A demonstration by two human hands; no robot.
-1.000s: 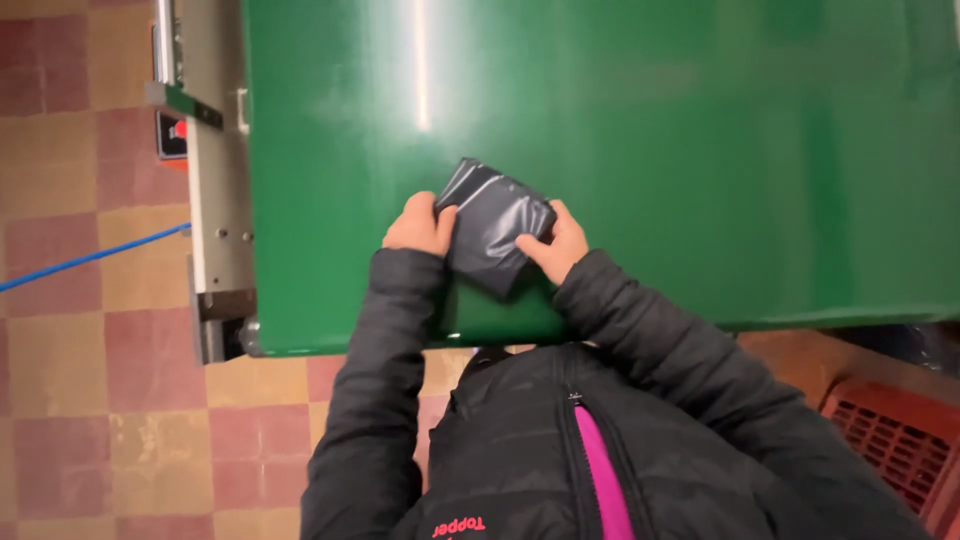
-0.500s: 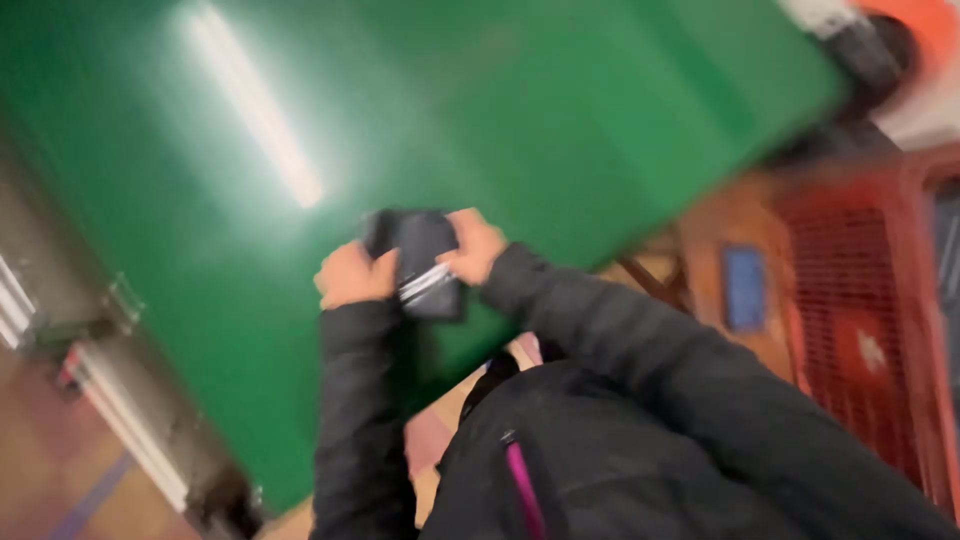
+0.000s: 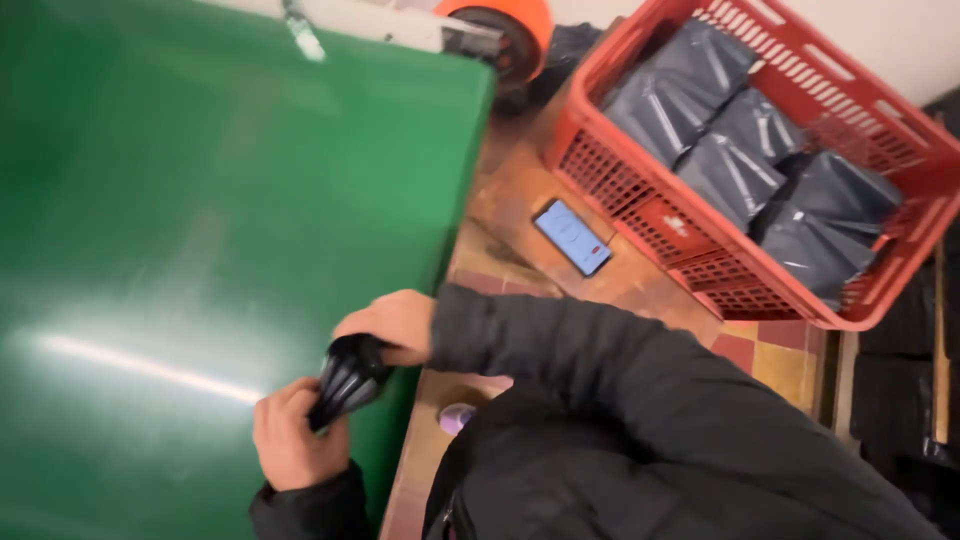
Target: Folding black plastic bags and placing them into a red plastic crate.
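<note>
Both hands are gripping a small black plastic packet (image 3: 348, 382) at the near right edge of the green table (image 3: 200, 230). The left hand (image 3: 290, 440) is closing its fingers around the packet's near end; the right hand (image 3: 392, 322) is curling over its far end, fingers pressed together. The packet is bunched between them, just above the table surface. To the far right, a red plastic crate (image 3: 700, 235) is sitting on the tiled floor (image 3: 770, 350), holding several dark grey packets (image 3: 740, 165). A smartphone (image 3: 572, 237) is lying screen-up just beside the crate's left wall.
</note>
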